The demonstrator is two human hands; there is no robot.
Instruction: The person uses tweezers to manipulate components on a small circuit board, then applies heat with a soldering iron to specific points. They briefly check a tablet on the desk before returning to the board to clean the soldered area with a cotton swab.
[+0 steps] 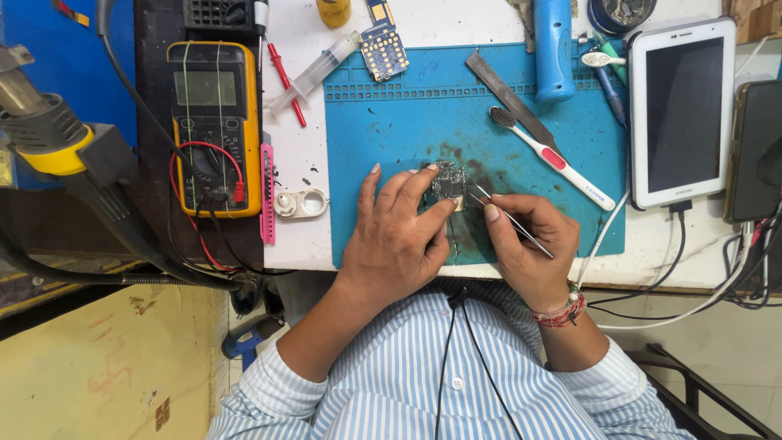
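Observation:
A small dark circuit board (448, 181) lies on the blue work mat (391, 130) near the table's front edge. My left hand (397, 232) rests on the mat with its fingertips pressing the board's left side. My right hand (528, 244) grips thin metal tweezers (509, 220), whose tips touch the board's right edge. The lower part of the board is hidden under my fingers.
A yellow multimeter (214, 126) with red leads sits at the left, a pink knife (267, 194) beside it. On the mat lie a toothbrush (554, 159), a metal ruler (513, 102), another board (383, 49) and a syringe (314, 73). A white tablet (680, 110) stands right.

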